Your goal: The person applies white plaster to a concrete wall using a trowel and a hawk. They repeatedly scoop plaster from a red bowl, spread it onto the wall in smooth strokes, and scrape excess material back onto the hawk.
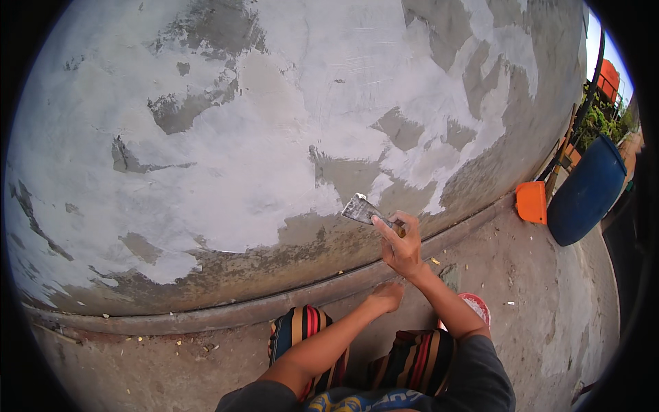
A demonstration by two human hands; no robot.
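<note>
Right hand (401, 246) up at the wall (274, 137), fingers wrapped shut around the handle of a putty knife (364, 211), index finger laid along the back of it, and the flat blade pressed to the plaster low down, right where the pale skim coat gives out into bare grey patch. Blade tip sits on that ragged lower edge of the white coat, just above the darker, stained band at the foot of the wall. Left hand (386, 296) is down below, resting at the raised ledge (240, 312) that runs along the wall's base, fingers loosely curled, holding nothing that shows. Plenty of open wall to the left and above the blade, broad white sweeps broken by grey islands. To the right it tightens: an orange dustpan (532, 202) leans at the wall's foot and a blue barrel (585, 193) stands just beside it, both well apart from the knife. The person squats close in, striped trousers (302, 333) at the knees nearly touching the ledge, so there is little room between body and wall. A red-rimmed bowl (477, 305) sits on the concrete floor (542, 323) just behind the right forearm, partly hidden by it. Bits of debris dot the floor along the ledge to the left.
</note>
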